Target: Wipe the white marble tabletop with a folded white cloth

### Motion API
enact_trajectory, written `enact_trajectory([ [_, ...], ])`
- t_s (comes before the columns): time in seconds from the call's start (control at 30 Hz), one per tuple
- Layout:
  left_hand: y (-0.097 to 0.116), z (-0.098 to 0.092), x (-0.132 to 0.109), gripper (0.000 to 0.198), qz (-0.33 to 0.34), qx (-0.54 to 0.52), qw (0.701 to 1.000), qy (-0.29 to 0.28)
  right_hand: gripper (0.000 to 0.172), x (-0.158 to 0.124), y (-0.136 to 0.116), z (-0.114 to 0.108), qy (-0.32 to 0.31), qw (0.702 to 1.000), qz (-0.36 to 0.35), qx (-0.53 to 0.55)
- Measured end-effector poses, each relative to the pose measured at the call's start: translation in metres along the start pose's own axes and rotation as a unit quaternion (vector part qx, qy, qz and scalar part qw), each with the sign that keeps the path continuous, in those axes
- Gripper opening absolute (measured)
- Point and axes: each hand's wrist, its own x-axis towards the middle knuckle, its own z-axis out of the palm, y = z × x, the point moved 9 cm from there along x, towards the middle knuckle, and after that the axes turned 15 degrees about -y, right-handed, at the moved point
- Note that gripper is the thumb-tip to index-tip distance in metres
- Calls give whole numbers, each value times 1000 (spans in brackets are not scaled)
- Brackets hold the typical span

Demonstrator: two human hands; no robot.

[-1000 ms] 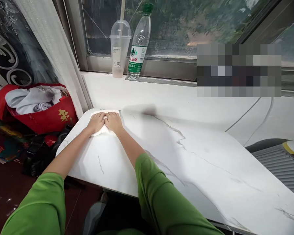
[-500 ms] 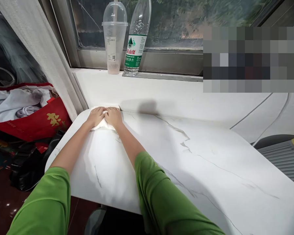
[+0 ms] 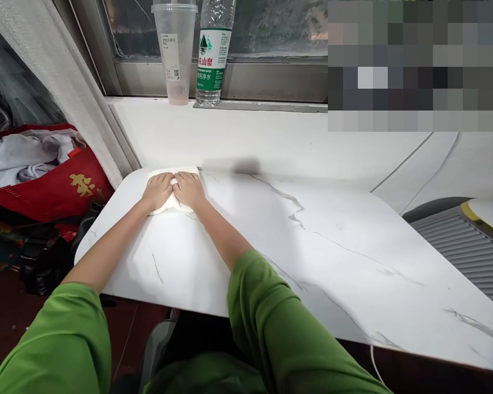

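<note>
Both of my hands press side by side on a white cloth (image 3: 166,207) at the far left corner of a white marble-patterned table (image 3: 312,257). My left hand (image 3: 158,190) lies palm down on the cloth's left part, fingers stretched forward. My right hand (image 3: 189,190) lies flat on its right part, touching the left hand. The cloth shows only at its edges around the hands. My sleeves are green.
A clear plastic cup (image 3: 175,52) and a water bottle (image 3: 212,52) with a green label stand on the white window sill (image 3: 250,137). A red bag (image 3: 45,175) with clothes sits left of the table. A grey ribbed unit (image 3: 463,251) lies at the right.
The view has tilted downward and shifted slightly. My hands stay pressed on the cloth in the same corner of the table.
</note>
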Motion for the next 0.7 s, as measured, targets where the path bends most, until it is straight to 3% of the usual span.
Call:
enact_trajectory([
  [0.13,33,11,-38,47,10,14,1000,2,39,-47,-6,-4,1,1000,-17,-5],
  [0.47,131,48,-147,50,56,33,998,5,49,-196,-21,-14,-8,998,-52,-21],
  [0.57,148,52,-156,49,73,33,997,-4,50,-215,-19,-15,-3,999,-48,-22],
  [0.7,149,52,-141,50,70,34,997,-24,51,-204,-7,-17,0,999,-46,-16],
])
